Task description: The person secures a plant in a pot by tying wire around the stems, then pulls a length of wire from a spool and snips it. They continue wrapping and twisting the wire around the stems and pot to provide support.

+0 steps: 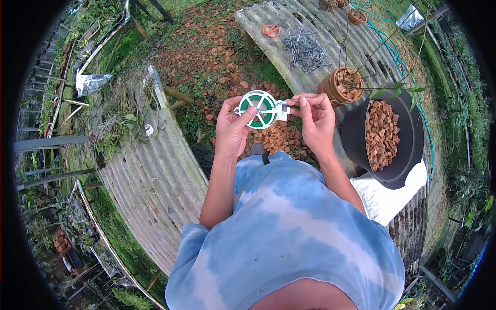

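My left hand is closed around a white-framed spool of green twist tie, with the thumb pressed on its face. A small white and metal cutter piece sticks out from the spool's right side. Right beside this piece, my right hand is closed in a pinch, thumb against fingers, at the end of the twist tie. The bit of tie between those fingertips is thin and mostly hidden. Both hands are held in front of my body, above the leaf-strewn ground.
On the right corrugated bench stand a stack of clay pots with a stemmed plant and a black tub of brown chunks. Farther back lie orange-handled scissors and a pile of wire pieces. Another corrugated bench is at left.
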A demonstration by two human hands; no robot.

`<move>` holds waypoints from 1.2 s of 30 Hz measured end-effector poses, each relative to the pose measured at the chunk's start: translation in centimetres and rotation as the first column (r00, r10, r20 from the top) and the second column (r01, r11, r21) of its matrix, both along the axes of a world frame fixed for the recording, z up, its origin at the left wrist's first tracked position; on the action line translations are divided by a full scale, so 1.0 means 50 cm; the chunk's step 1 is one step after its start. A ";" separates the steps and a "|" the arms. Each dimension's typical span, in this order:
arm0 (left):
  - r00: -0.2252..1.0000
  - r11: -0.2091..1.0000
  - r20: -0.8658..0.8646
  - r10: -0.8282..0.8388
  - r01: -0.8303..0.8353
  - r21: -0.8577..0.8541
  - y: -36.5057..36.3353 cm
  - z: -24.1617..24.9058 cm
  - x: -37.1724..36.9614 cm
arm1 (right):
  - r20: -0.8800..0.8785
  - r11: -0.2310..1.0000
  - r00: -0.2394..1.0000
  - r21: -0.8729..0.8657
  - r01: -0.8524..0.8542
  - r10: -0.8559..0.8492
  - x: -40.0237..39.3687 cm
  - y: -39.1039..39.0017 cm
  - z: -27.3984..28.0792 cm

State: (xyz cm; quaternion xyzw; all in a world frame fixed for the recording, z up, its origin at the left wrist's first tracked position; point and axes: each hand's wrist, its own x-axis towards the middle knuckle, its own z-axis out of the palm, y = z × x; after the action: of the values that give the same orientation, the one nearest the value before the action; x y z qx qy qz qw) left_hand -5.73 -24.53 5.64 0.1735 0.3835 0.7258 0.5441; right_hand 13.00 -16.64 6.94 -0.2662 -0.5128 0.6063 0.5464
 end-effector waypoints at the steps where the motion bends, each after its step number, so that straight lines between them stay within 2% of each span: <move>1: 1.000 1.000 -0.007 0.000 0.000 -0.002 -0.001 0.001 0.000 | 0.039 1.000 0.999 0.002 -0.008 0.008 0.000 0.002 0.007; 3: 1.000 1.000 -0.005 0.006 -0.006 0.005 -0.003 0.003 0.004 | 0.113 1.000 0.993 0.008 -0.025 0.024 0.001 0.007 0.025; 6: 0.999 0.999 0.015 0.040 -0.040 0.032 -0.004 0.006 0.009 | 0.061 0.997 0.997 -0.072 -0.037 0.041 0.000 0.007 0.015; 9: 0.997 0.996 0.011 0.081 -0.081 0.043 -0.005 0.013 0.020 | 0.032 0.975 0.999 -0.223 -0.021 0.029 -0.003 -0.002 0.002; 17: 0.998 0.998 -0.044 0.053 -0.054 -0.019 -0.004 0.011 0.044 | 0.058 0.939 0.990 -0.315 0.137 -0.125 -0.018 -0.018 0.005; 18: 0.993 0.997 -0.115 0.028 -0.035 -0.065 -0.004 0.007 0.047 | 0.064 0.934 0.986 -0.315 0.168 -0.155 -0.018 -0.019 0.004; 21: 0.912 0.989 -0.386 -0.142 0.116 -0.089 -0.005 -0.004 0.041 | 0.294 0.958 0.925 -0.080 0.274 -0.240 -0.011 -0.002 -0.010; 22: 0.883 0.973 -0.416 -0.219 0.167 -0.158 -0.006 0.015 0.042 | 0.374 0.950 0.888 -0.051 0.308 -0.268 -0.011 0.000 -0.013; 25: 0.682 0.940 -0.661 -0.313 0.321 -0.113 0.019 -0.015 0.028 | 0.380 0.898 0.821 0.282 0.337 -0.427 -0.026 0.011 -0.044; 26: 0.652 0.934 -0.678 -0.340 0.318 -0.162 0.023 -0.024 0.025 | 0.423 0.918 0.815 0.217 0.332 -0.395 -0.026 0.010 -0.051; 29: 0.538 0.949 -0.795 -0.280 0.283 -0.143 0.037 0.011 0.054 | 0.437 0.925 0.816 0.222 0.309 -0.377 -0.026 0.013 -0.075; 32: 0.654 0.943 -0.693 -0.302 0.311 -0.117 0.044 0.009 0.063 | 0.324 0.960 0.908 0.010 0.280 -0.267 -0.027 0.009 -0.044; 33: 0.697 0.941 -0.645 -0.312 0.320 -0.109 0.045 0.011 0.066 | 0.291 0.966 0.925 -0.015 0.259 -0.243 -0.024 0.008 -0.032; 34: 0.701 0.952 -0.674 -0.235 0.304 -0.016 0.050 0.009 0.067 | 0.257 0.971 0.942 -0.040 0.236 -0.218 -0.021 0.007 -0.020; 35: 0.733 0.948 -0.626 -0.265 0.317 -0.030 0.048 0.013 0.065 | 0.222 0.976 0.956 -0.066 0.210 -0.191 -0.018 0.005 -0.015; 36: 0.764 0.943 -0.575 -0.293 0.328 -0.044 0.046 0.028 0.061 | 0.264 0.976 0.946 -0.058 0.211 -0.189 -0.015 0.008 -0.017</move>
State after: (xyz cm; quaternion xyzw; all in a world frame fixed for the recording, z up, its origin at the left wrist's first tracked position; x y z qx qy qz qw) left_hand -2.68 -22.24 7.06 0.4609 0.4736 0.5503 0.5103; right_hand 12.25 -16.25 6.09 -0.4164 -0.5233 0.5294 0.5221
